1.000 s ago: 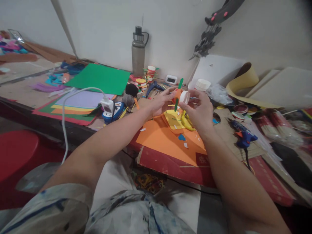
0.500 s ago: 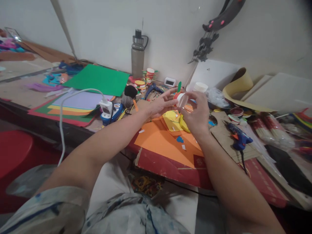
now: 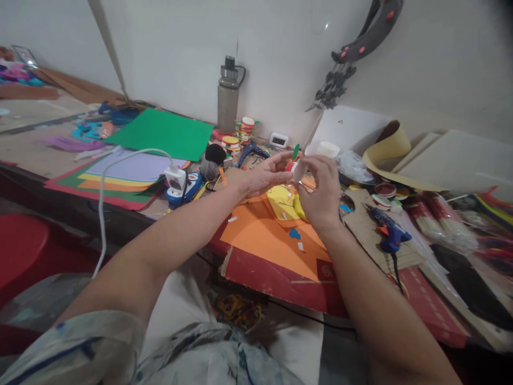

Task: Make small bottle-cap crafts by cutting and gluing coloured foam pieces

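Between my two hands, above the orange paper [image 3: 260, 243], is a small white-and-red paper cup [image 3: 295, 167] with a green leaf-shaped piece [image 3: 295, 151] sticking up from it. The fingers and thumb of my left hand [image 3: 266, 175] grip its left side. My right hand [image 3: 320, 184] pinches its right side, at the pale round end. Below the hands lie yellow paper pieces [image 3: 279, 202], a blue heart-shaped scrap [image 3: 294, 234] and small white scraps [image 3: 301, 246]. My fingers cover part of the cup.
A blue glue gun [image 3: 390, 232] rests on cardboard at the right. Behind the hands stand a grey bottle [image 3: 227, 101], a small clock [image 3: 279, 140] and stacked white cups [image 3: 328, 149]. Green sheet [image 3: 160, 133] and a plugged power strip [image 3: 182, 190] with a white cable lie left.
The view has shifted slightly. Both hands still hold the cup; it has turned a little, with less of its white side showing, and my right fingers have closed in around it.
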The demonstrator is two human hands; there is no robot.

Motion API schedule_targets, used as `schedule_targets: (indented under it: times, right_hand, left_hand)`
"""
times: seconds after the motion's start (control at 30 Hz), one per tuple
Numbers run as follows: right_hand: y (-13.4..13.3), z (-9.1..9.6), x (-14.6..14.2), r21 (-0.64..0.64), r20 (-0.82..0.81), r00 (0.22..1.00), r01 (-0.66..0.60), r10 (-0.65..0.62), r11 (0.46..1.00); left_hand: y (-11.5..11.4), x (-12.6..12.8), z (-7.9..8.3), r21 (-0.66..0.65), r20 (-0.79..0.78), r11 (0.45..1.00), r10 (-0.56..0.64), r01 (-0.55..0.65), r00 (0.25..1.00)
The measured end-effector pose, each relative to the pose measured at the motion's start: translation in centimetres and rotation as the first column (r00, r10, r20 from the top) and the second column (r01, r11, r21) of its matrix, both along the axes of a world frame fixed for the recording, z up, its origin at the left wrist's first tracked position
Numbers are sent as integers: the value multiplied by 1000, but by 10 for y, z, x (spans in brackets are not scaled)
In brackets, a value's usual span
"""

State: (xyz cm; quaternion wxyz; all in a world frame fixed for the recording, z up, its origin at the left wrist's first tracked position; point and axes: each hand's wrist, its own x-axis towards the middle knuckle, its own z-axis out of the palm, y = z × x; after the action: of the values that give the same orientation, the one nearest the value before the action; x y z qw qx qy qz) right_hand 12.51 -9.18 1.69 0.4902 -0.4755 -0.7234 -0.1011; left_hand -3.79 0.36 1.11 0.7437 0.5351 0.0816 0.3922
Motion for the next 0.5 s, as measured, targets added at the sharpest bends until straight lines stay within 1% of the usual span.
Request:
schedule_targets:
  times: [0.07, 0.2, 0.37, 0.43, 0.5]
  right_hand:
    - [0, -1, 0, -9, -17, 1000, 6, -6, 1000]
    - [-1, -2, -1, -45, -48, 996, 69, -71, 997]
    - [-3, -1, -2, -81, -48, 986, 153, -157, 985]
    - [-2, -2, -3, -93, -65, 988, 136, -142, 986]
    - [-1, -4, -4, -80, -97, 991, 89, -97, 993]
  left_hand:
    - [3, 1, -1, 25, 21, 1000, -8, 8, 1000]
    - [6, 2, -2, 68, 62, 998, 8, -13, 998]
    - [8, 3, -4, 90, 57, 996, 11, -16, 998]
    - [8, 3, -5, 91, 56, 996, 11, -16, 998]
    - [9, 2, -5, 98, 61, 995, 11, -17, 998]
